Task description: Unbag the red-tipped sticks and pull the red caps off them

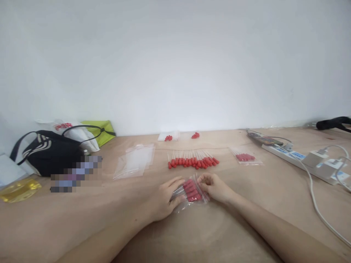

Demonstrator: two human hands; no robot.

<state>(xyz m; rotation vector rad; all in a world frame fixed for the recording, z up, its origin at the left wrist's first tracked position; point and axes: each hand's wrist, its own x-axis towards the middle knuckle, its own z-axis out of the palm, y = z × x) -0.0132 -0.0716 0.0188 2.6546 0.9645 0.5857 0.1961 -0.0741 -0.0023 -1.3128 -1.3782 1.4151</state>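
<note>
Near the front of the table, a clear zip bag (193,191) holds several red-ended sticks, their red ends pointing right. My left hand (168,197) is closed round the bag's left end, where the pale shafts lie. At the opposite end, my right hand (212,186) pinches the bag's edge by the zip strip. Just beyond my hands lies a row of loose red-ended sticks (193,160), shafts pointing away from me. Flat clear bags (135,160) overlap to the left of the row. Another bag with red-ended sticks (245,156) lies to the right.
Small red pieces (168,138) and more red pieces (195,135) lie by the wall on flat bags. At right are a power strip (298,159), chargers, a white cable (312,193) and a phone (263,139). A black bag (55,153) and yellow packet (20,190) are at left.
</note>
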